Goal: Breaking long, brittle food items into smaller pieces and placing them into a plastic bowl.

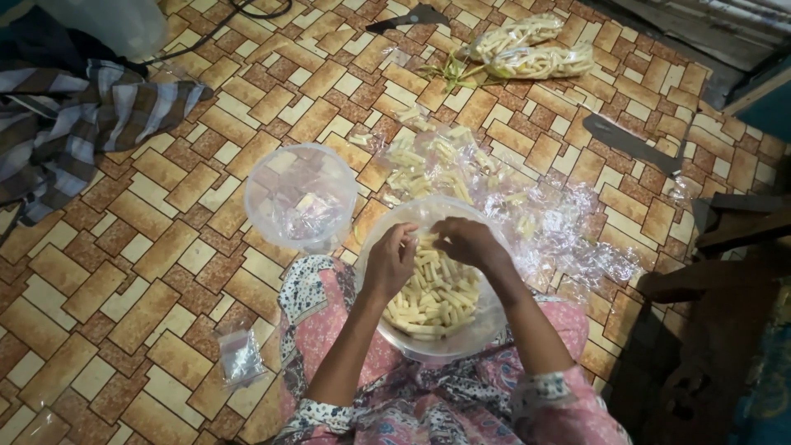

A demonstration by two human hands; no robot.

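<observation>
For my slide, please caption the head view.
Two hands over a clear bowl of pale snack sticks.

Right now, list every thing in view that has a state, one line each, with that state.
Clear tub: open, on the lap, part full of pale snack sticks.
Round lid: off, lying on the floor.
Two bags of sticks: filled, lying on the floor.
Loose plastic sheets: crumpled, spread out, sticks scattered on them.
Small bag: flat on the floor.
Left hand: fingers pinched over the tub.
Right hand: fingers curled over the tub.
</observation>
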